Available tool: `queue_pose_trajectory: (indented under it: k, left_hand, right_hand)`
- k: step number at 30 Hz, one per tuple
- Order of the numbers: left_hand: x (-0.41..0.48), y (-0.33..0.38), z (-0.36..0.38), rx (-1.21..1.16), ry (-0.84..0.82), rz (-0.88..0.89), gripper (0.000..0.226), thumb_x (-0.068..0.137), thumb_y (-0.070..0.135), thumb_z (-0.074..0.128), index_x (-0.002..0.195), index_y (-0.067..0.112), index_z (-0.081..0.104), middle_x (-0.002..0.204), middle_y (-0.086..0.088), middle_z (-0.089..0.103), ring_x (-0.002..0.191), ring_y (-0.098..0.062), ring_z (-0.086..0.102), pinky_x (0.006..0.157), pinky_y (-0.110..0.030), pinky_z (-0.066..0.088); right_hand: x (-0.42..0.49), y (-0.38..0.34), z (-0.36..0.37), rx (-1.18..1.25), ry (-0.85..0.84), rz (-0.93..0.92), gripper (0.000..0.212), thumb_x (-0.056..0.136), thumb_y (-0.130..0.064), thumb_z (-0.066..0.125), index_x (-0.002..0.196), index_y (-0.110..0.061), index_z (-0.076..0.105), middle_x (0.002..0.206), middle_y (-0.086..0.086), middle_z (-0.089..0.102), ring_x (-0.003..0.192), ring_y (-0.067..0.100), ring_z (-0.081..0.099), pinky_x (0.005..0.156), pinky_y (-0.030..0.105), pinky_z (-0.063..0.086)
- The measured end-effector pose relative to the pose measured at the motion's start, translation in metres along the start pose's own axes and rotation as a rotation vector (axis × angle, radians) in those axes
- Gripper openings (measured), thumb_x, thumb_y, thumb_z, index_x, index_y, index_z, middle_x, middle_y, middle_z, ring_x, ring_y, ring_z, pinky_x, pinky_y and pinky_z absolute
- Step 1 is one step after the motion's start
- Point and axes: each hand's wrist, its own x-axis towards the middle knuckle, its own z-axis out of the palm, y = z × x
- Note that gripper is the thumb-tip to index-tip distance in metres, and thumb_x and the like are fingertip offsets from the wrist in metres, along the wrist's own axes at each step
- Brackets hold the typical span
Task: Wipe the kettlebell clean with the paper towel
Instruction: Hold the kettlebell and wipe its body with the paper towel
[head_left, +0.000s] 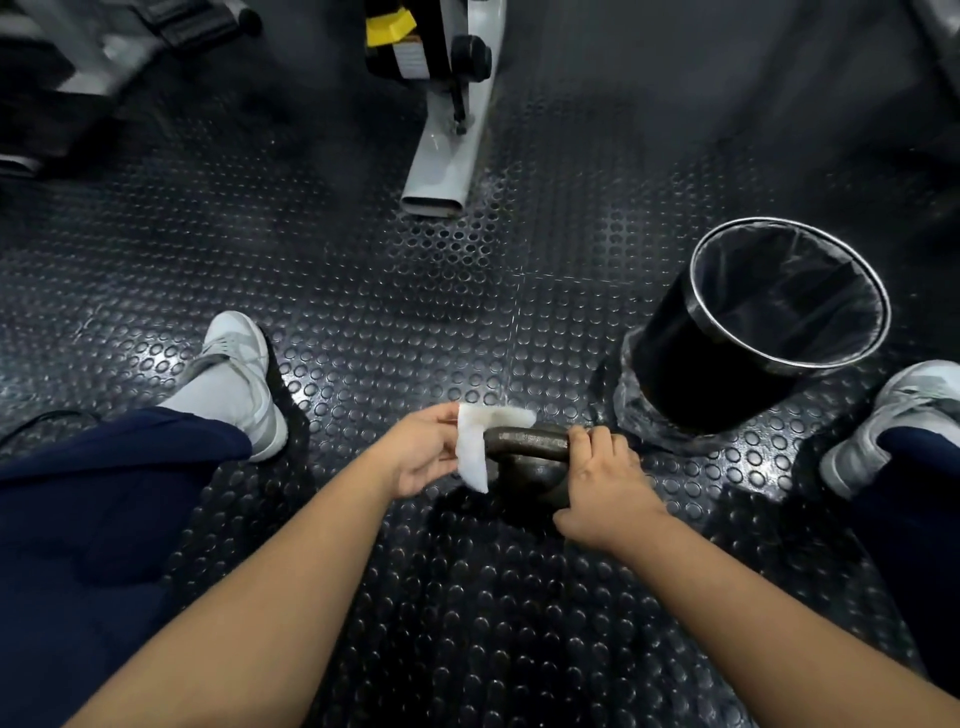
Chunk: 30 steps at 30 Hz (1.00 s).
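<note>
White paper towel (474, 448) in left hand (422, 457) grip, right hand (603, 486) grip round kettlebell (530, 457) handle

Black studded rubber flooring (363, 312) covers the whole scene. A dark iron kettlebell (530, 467) sits on it at near centre. To its right, slightly farther, stands a black lined waste bin (727, 374). A grey machine foot (441, 171) rests at far centre. One pale left sneaker (244, 374) and one right sneaker (893, 415) are planted at the sides.
</note>
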Motion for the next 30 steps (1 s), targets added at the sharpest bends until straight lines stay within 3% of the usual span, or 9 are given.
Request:
queue_pose_trajectory:
  k: [3,6,9,13,15,17,20,26,30]
  left_hand:
    - [0.005,-0.019,0.007,0.0,0.019,0.043,0.034,0.098,-0.007,0.063,0.122,0.014,0.073,0.117,-0.011,0.078,0.093,-0.023,0.075,0.077,-0.038,0.065]
    - [0.011,-0.034,0.008,0.016,0.045,0.08,0.033,0.097,-0.001,0.065,0.121,0.02,0.075,0.12,-0.005,0.078,0.103,-0.023,0.075,0.085,-0.034,0.063]
    - [0.008,-0.035,0.018,0.054,-0.062,0.077,0.031,0.104,0.022,0.056,0.13,0.024,0.074,0.123,-0.005,0.077,0.115,-0.025,0.071,0.096,-0.035,0.057]
    - [0.029,-0.029,0.036,0.2,0.092,0.005,0.038,0.099,0.029,0.044,0.118,0.02,0.076,0.114,-0.019,0.075,0.084,-0.022,0.065,0.08,-0.035,0.051]
    - [0.038,-0.022,0.037,0.32,0.153,-0.034,0.043,0.1,0.027,0.038,0.125,0.006,0.066,0.095,-0.01,0.069,0.075,-0.018,0.055,0.081,-0.035,0.052]
    - [0.038,-0.013,0.039,0.4,0.196,0.018,0.04,0.106,0.02,0.035,0.132,0.002,0.059,0.101,-0.003,0.065,0.082,-0.021,0.057,0.081,-0.034,0.05]
    - [0.032,-0.009,0.036,0.356,0.194,0.052,0.028,0.106,0.015,0.045,0.124,0.009,0.066,0.111,-0.013,0.074,0.094,-0.028,0.068,0.08,-0.036,0.052]
    - [0.024,-0.013,0.053,0.057,0.041,-0.099,0.032,0.107,0.032,0.044,0.109,0.013,0.07,0.074,-0.003,0.071,0.059,-0.017,0.066,0.054,-0.027,0.05]
    - [0.023,-0.01,0.061,0.005,0.002,-0.093,0.028,0.098,0.034,0.049,0.106,0.016,0.069,0.082,-0.006,0.071,0.073,-0.022,0.068,0.061,-0.03,0.054]
  right_hand:
    - [0.0,0.0,0.001,-0.003,0.009,-0.003,0.11,0.079,-0.05,0.069,0.16,-0.009,0.006,0.142,0.011,0.029,0.131,0.031,0.034,0.12,0.047,0.031]
    - [0.0,0.0,0.002,0.005,0.008,0.0,0.11,0.079,-0.05,0.07,0.159,-0.009,0.007,0.142,0.011,0.029,0.131,0.031,0.034,0.12,0.047,0.03]
    - [0.0,-0.001,0.002,0.012,0.013,0.0,0.109,0.079,-0.05,0.07,0.158,-0.01,0.008,0.141,0.011,0.028,0.131,0.03,0.033,0.121,0.048,0.03]
    - [0.0,-0.001,0.002,0.014,0.023,-0.005,0.107,0.079,-0.049,0.071,0.157,-0.01,0.008,0.141,0.011,0.029,0.131,0.031,0.033,0.121,0.048,0.03]
    - [-0.001,-0.001,0.0,0.014,0.016,-0.006,0.107,0.08,-0.048,0.071,0.158,-0.01,0.008,0.141,0.011,0.029,0.131,0.031,0.033,0.121,0.048,0.03]
    - [-0.002,-0.001,-0.001,0.007,0.021,-0.006,0.108,0.08,-0.048,0.071,0.158,-0.009,0.007,0.143,0.011,0.029,0.133,0.031,0.033,0.121,0.049,0.03]
    - [-0.003,-0.001,-0.003,0.002,0.015,-0.006,0.11,0.081,-0.049,0.071,0.159,-0.009,0.006,0.144,0.012,0.028,0.134,0.032,0.033,0.122,0.05,0.029]
    - [-0.003,-0.001,-0.001,0.039,0.032,-0.007,0.107,0.078,-0.046,0.074,0.157,-0.011,0.011,0.141,0.01,0.03,0.131,0.031,0.034,0.121,0.049,0.03]
    - [-0.002,-0.002,-0.001,0.045,0.033,0.006,0.108,0.076,-0.044,0.075,0.157,-0.012,0.011,0.139,0.01,0.031,0.13,0.03,0.035,0.12,0.05,0.031]
